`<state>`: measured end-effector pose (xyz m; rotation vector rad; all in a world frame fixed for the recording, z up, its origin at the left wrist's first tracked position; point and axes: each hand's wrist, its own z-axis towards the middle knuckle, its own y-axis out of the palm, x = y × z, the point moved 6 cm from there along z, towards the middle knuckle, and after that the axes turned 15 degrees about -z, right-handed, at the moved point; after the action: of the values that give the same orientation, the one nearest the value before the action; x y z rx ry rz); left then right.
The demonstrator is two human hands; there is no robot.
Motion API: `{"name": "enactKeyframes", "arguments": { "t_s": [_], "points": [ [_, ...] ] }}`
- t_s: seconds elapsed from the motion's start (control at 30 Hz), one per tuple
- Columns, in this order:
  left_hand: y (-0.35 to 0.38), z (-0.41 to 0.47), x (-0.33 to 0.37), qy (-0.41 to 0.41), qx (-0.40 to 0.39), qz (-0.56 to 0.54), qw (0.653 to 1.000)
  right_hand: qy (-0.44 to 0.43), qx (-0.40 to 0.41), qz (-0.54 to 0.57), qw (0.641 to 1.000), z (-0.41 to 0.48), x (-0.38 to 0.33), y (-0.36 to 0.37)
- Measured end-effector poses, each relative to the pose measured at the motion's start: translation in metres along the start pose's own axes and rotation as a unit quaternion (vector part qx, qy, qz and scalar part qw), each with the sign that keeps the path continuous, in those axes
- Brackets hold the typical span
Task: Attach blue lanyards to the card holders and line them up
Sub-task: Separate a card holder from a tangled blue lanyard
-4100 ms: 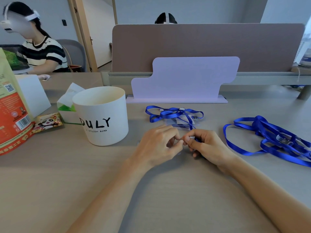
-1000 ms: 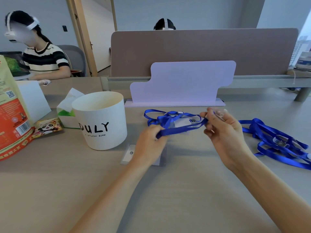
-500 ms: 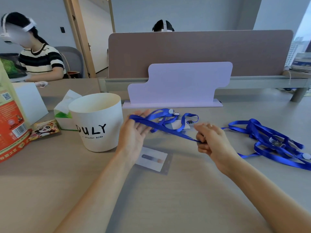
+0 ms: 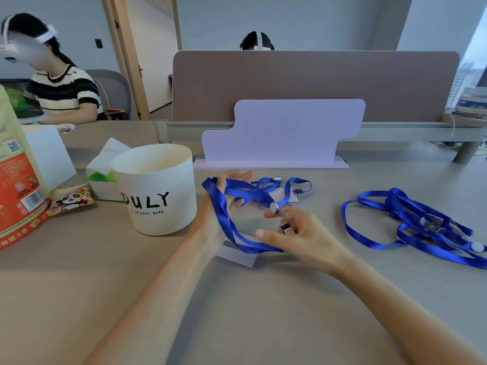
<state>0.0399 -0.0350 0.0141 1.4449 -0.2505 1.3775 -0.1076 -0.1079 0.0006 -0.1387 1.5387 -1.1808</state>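
The left hand (image 4: pixel 208 216) carries a blue lanyard (image 4: pixel 261 250) on straight fingers. The right hand (image 4: pixel 303 238) pinches its end beside a card holder (image 4: pixel 238 257).

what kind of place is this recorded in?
Most likely an open-plan office: a divider panel backs the desk, and a person sits at the neighbouring desk in an office chair.

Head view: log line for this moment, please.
left hand open, lanyard draped over it | right hand pinches lanyard | card holder flat on desk | spare lanyards piled right
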Motion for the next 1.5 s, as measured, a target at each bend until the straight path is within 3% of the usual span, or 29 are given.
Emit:
{"name": "enactKeyframes", "arguments": {
  "t_s": [0.13,0.23,0.4,0.57,0.67,0.73,0.87,0.93,0.97,1.07,1.13,1.2,1.3,1.4,1.5],
  "points": [
    [0.009,-0.002,-0.011,-0.049,-0.020,0.019,0.998,0.005,0.085,0.064,0.994,0.004,-0.009,0.001],
    [0.016,-0.001,-0.011,-0.031,-0.035,0.036,0.998,0.015,0.064,0.122,0.990,0.005,-0.008,-0.001],
    [0.021,-0.009,-0.003,-0.033,-0.013,0.070,0.997,0.022,0.052,0.035,0.998,0.011,-0.008,-0.006],
    [0.009,-0.015,0.103,0.135,0.024,0.122,0.983,0.043,0.059,0.169,0.983,0.052,-0.064,-0.020],
    [-0.016,-0.009,0.164,0.252,0.032,0.311,0.916,0.045,0.057,0.237,0.969,0.088,-0.111,-0.020],
    [-0.040,-0.001,0.182,0.261,0.030,0.446,0.855,0.035,0.038,0.249,0.967,0.111,-0.140,-0.012],
    [-0.082,0.023,0.188,0.142,0.039,0.605,0.782,-0.016,0.036,0.104,0.994,0.153,-0.181,0.009],
    [-0.095,0.036,0.182,0.094,0.022,0.613,0.785,-0.043,0.045,-0.012,0.998,0.169,-0.191,0.019],
    [-0.098,0.042,0.180,0.073,0.014,0.618,0.783,-0.053,0.044,-0.062,0.996,0.174,-0.194,0.024],
    [-0.103,0.053,0.173,-0.023,-0.023,0.709,0.705,-0.090,0.008,-0.171,0.981,0.182,-0.204,0.040],
    [-0.106,0.055,0.172,-0.103,-0.048,0.728,0.676,-0.124,-0.038,-0.242,0.961,0.181,-0.211,0.048],
    [-0.111,0.056,0.174,-0.145,-0.061,0.701,0.695,-0.146,-0.075,-0.280,0.946,0.179,-0.215,0.050],
    [-0.112,0.053,0.181,-0.141,-0.042,0.645,0.750,-0.144,-0.109,-0.272,0.945,0.174,-0.214,0.039],
    [-0.108,0.046,0.187,-0.121,-0.011,0.631,0.766,-0.136,-0.177,-0.302,0.927,0.161,-0.209,0.033],
    [-0.100,0.038,0.196,-0.062,0.034,0.602,0.795,-0.151,-0.136,-0.300,0.932,0.154,-0.206,0.024]
  ]
}}
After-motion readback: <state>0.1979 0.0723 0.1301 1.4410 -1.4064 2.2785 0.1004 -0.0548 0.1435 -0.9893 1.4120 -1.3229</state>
